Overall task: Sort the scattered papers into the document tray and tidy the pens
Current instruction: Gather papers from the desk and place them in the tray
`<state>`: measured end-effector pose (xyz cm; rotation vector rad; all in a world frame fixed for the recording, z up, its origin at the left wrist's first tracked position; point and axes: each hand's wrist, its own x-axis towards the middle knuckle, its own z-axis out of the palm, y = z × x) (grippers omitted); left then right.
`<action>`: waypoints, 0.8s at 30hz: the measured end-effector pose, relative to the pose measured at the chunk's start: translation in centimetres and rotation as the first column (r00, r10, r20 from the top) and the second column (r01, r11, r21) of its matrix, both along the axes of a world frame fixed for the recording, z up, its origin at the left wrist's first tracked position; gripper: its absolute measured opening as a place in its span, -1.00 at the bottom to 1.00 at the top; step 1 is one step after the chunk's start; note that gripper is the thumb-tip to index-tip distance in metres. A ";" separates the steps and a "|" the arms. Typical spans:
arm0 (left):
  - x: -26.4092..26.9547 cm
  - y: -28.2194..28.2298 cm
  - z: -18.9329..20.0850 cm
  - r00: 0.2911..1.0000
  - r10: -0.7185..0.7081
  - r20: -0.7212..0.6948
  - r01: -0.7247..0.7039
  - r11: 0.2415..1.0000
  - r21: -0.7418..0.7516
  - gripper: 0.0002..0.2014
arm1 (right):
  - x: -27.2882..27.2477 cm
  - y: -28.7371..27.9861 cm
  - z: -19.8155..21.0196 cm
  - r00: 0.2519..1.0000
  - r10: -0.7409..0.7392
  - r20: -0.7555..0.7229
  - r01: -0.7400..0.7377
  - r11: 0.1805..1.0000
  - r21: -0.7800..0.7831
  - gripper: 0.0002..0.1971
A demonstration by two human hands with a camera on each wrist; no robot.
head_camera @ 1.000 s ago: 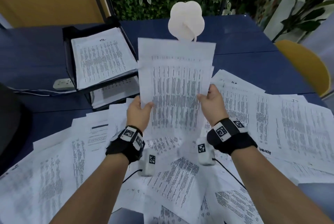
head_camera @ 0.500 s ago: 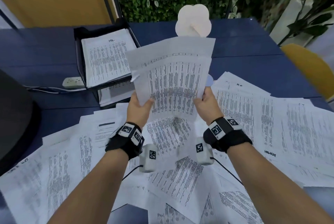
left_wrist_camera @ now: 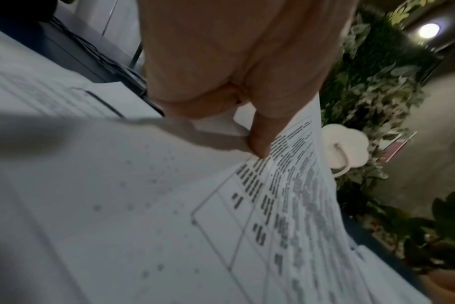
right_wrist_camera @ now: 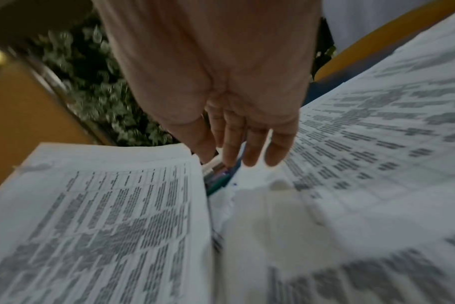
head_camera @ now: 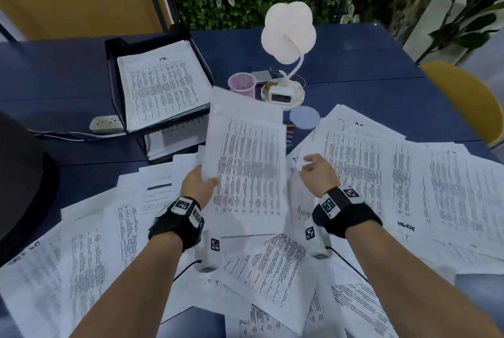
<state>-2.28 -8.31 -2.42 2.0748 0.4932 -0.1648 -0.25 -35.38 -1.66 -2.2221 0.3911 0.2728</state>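
Note:
My left hand (head_camera: 200,183) pinches the left edge of a stack of printed sheets (head_camera: 248,163) and holds it above the desk; in the left wrist view the thumb (left_wrist_camera: 259,142) presses on the stack (left_wrist_camera: 221,205). My right hand (head_camera: 313,168) is off the stack, its fingers (right_wrist_camera: 249,148) straight and empty, over the loose papers (head_camera: 409,168). Beyond them lie several pens (right_wrist_camera: 217,179), also seen by the stack's right edge (head_camera: 289,136). The black document tray (head_camera: 114,70) with a sheet marked HR (head_camera: 161,84) stands at the back left. A pink mesh pen cup (head_camera: 242,85) stands behind the stack.
Printed sheets cover the near half of the blue desk (head_camera: 354,59). A white flower-shaped lamp (head_camera: 286,29) with a small clock (head_camera: 281,96) and a round coaster (head_camera: 304,118) stand at the back. A power strip (head_camera: 106,123) lies left of the tray. A yellow chair (head_camera: 463,97) is right.
My right hand has let go of the stack and dropped to the right. The left hand alone now holds the stack, lowered and tilted left, uncovering the pen cup and clock.

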 end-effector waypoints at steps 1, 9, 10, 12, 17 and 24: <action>-0.3 0.2 -0.6 1.000 -0.001 -0.030 0.003 0.998 0.061 -0.65 | -0.5 -0.3 -0.8 0.998 0.015 -0.053 -0.019 0.997 -0.073 -0.59; -1.4 2.0 -4.1 0.973 0.027 -0.231 0.025 0.975 0.221 -0.59 | -3.7 0.7 -3.6 0.965 0.083 -0.247 -0.179 0.900 -0.398 -0.04; -1.3 2.1 -4.2 0.970 0.021 -0.242 0.034 0.976 0.217 -0.58 | -3.9 1.0 -3.8 0.969 0.070 -0.237 -0.165 0.898 -0.408 -0.03; -1.3 2.5 -4.4 0.965 0.004 -0.262 0.052 0.977 0.207 -0.56 | -4.0 1.5 -4.1 0.972 0.049 -0.231 -0.147 0.891 -0.429 -0.03; -0.9 4.0 -5.2 0.936 -0.047 -0.349 0.126 0.970 0.208 -0.33 | -3.2 3.0 -4.7 0.972 0.000 -0.234 -0.105 0.893 -0.438 -0.03; -0.8 4.0 -5.1 0.939 -0.073 -0.336 0.150 0.966 0.209 -0.40 | -2.5 2.4 -4.4 0.977 -0.050 -0.207 -0.050 0.891 -0.452 -0.22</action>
